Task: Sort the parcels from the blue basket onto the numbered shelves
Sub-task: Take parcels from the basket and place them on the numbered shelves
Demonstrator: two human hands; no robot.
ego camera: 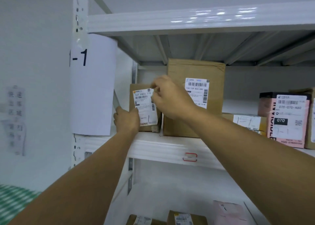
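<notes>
Parcel, small and brown [145, 108], stands upright at the left end of the shelf [170, 148], held between both your hands. Your left hand [127, 119] is closed around its lower left corner, thumb over the front edge beside the white shipping label [144, 105]. Your right hand [167, 97] pinches the upper right edge of that label or the box top there; the blur makes it hard to tell which. Just right of the parcel, nearly touching, stands a taller cardboard box [196, 96] with its own label facing out. Farther right sit a low flat carton [247, 122] and a pink and black box [288, 117]. On the post to the left hangs a paper sign [93, 84] reading "-1", and a handwritten mark low on the label seems to match it. The step looks like seating the parcel: push it squarely back, keep the label facing forward and readable, leave no overhang at the shelf lip, and let go only once it stands steady on its own
</notes>
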